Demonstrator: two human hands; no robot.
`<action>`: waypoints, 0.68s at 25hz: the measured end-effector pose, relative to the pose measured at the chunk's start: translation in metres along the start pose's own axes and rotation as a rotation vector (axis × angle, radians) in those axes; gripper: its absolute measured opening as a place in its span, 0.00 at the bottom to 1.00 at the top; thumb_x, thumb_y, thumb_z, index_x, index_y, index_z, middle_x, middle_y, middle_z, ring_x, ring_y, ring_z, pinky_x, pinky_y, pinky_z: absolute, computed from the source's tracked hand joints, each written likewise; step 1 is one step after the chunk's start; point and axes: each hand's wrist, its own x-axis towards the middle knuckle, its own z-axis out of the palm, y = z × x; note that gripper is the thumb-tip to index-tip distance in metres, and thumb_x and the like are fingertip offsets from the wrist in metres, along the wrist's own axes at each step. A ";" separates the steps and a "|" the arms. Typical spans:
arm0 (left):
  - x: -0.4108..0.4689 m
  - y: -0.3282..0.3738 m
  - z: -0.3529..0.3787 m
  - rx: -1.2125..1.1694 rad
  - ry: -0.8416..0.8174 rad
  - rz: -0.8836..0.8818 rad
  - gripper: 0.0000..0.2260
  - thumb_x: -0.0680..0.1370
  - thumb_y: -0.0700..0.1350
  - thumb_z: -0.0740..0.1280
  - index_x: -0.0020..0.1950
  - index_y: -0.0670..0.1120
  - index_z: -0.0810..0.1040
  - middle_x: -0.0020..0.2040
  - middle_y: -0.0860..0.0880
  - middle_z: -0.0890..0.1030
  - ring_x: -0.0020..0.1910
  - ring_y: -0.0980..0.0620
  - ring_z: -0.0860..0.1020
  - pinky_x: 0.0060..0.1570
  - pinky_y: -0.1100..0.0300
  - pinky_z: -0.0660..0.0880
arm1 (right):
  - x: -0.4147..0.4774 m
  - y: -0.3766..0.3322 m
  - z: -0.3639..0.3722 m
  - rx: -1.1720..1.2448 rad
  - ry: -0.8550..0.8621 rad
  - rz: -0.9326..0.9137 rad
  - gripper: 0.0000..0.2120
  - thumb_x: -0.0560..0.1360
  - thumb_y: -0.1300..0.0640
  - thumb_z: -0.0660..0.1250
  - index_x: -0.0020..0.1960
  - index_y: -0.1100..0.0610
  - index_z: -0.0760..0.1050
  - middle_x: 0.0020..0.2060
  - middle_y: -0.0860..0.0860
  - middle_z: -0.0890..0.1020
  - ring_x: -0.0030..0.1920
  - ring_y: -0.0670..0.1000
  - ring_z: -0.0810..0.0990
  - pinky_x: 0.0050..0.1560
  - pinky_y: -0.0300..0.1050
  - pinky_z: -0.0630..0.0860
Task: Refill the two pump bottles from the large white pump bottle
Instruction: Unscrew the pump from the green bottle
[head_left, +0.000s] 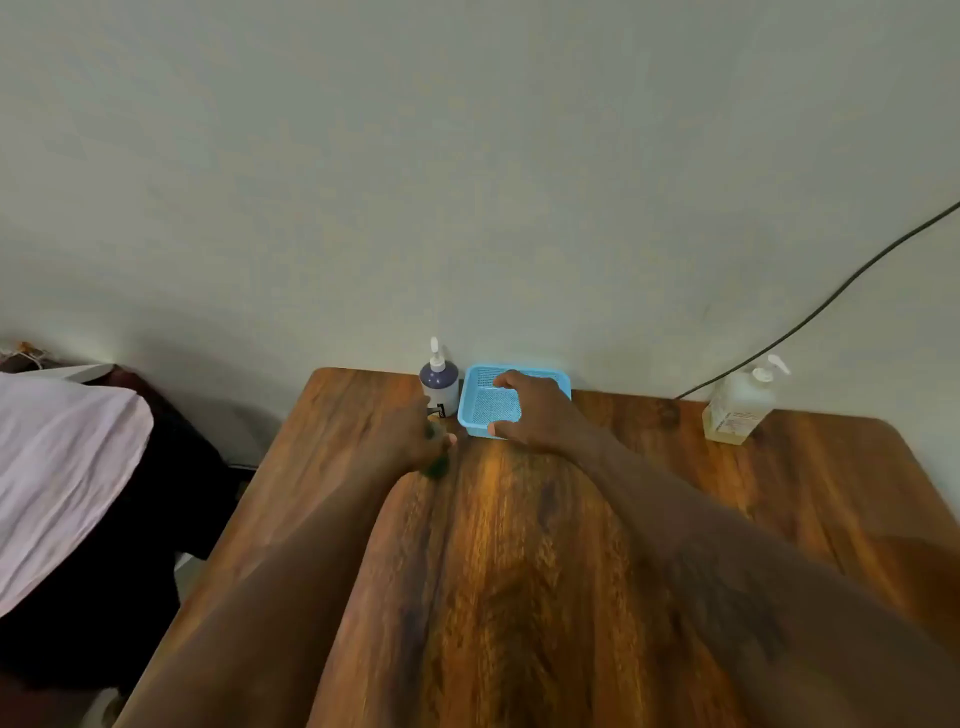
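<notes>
A purple-and-white pump bottle (439, 385) stands upright at the table's far edge against the wall. Far right stands a clear pump bottle (738, 409) with yellowish liquid low inside. My left hand (413, 441) is closed around a small green thing (434, 468), blurred and mostly hidden, just in front of the purple bottle. My right hand (540, 415) is spread over the light blue mesh basket (480, 373), thumb at its near rim and fingers apart above its floor. No large white pump bottle is in view.
The wooden table (519, 597) ends at the wall. A black cable (831, 304) runs down the wall to the table beside the clear bottle. Left of the table lies a bed with pale pink cloth (62, 457) over dark fabric.
</notes>
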 end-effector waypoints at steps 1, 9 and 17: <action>0.002 0.000 0.006 -0.040 -0.003 -0.018 0.22 0.77 0.59 0.72 0.65 0.48 0.74 0.51 0.53 0.79 0.46 0.55 0.77 0.46 0.61 0.74 | 0.001 0.002 0.003 0.010 -0.014 0.015 0.34 0.71 0.47 0.77 0.72 0.51 0.69 0.67 0.51 0.77 0.65 0.53 0.75 0.65 0.49 0.74; 0.009 0.004 0.013 -0.007 0.067 0.019 0.07 0.81 0.42 0.67 0.59 0.46 0.80 0.49 0.50 0.79 0.46 0.52 0.76 0.48 0.59 0.74 | -0.002 0.029 0.013 0.023 -0.045 0.069 0.32 0.70 0.48 0.78 0.70 0.50 0.70 0.68 0.52 0.76 0.64 0.52 0.75 0.63 0.49 0.77; -0.004 0.079 -0.005 -0.130 0.110 0.324 0.13 0.79 0.49 0.72 0.58 0.43 0.85 0.54 0.49 0.86 0.43 0.55 0.80 0.38 0.71 0.71 | -0.028 0.040 0.007 0.027 0.014 0.052 0.31 0.72 0.41 0.75 0.70 0.54 0.73 0.65 0.50 0.79 0.59 0.51 0.78 0.55 0.45 0.77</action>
